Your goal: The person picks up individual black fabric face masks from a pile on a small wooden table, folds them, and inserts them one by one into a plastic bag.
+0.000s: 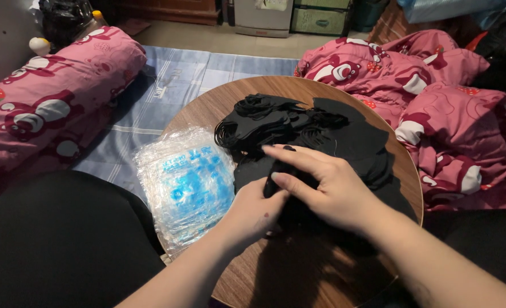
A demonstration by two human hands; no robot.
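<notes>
Both hands — left hand (253, 211), right hand (327, 188) — pinch one black mask (278, 185) atop the pile (321, 134); tangled ear loops (247, 128) could snag and drag neighbours off the round table (207, 108).

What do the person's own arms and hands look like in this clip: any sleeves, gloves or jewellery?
Both forearms are bare as far as the picture shows, with no sleeves in view. The left hand and the right hand wear no gloves, and no rings, watch or bracelets show. The fingernails look short and unpainted. A few small dark specks sit on the back of the left hand.
</notes>
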